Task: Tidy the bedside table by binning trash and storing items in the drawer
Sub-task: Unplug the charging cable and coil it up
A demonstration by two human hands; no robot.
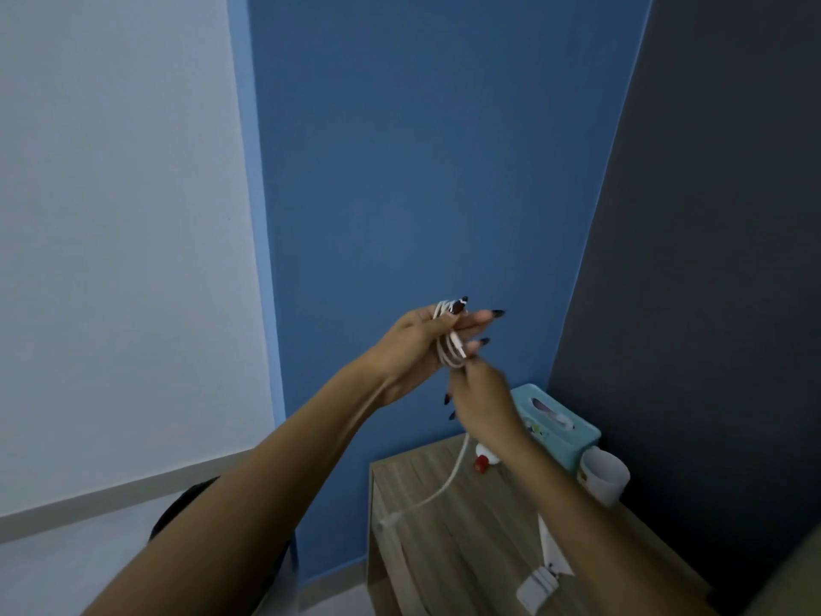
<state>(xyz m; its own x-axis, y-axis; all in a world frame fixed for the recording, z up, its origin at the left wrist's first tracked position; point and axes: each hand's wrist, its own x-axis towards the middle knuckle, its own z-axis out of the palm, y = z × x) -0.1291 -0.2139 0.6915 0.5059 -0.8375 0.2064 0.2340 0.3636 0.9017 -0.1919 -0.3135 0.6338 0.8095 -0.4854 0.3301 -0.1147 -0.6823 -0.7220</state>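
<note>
Raised in front of the blue wall, my left hand (426, 335) holds a white charging cable (449, 349) looped in several coils around its fingers. Just below it, my right hand (482, 400) pinches the same cable. The loose tail of the cable hangs down and its plug end rests on the wooden bedside table (448, 557). The table stands in the corner at the lower right. No drawer or bin shows clearly.
On the table sit a teal tissue box (564, 433) at the back, a white cup (604, 475) beside it, a small red and white object (483, 461), and a white folded paper with a small white item (544, 575) near the front. A dark round object (177, 517) stands on the floor left.
</note>
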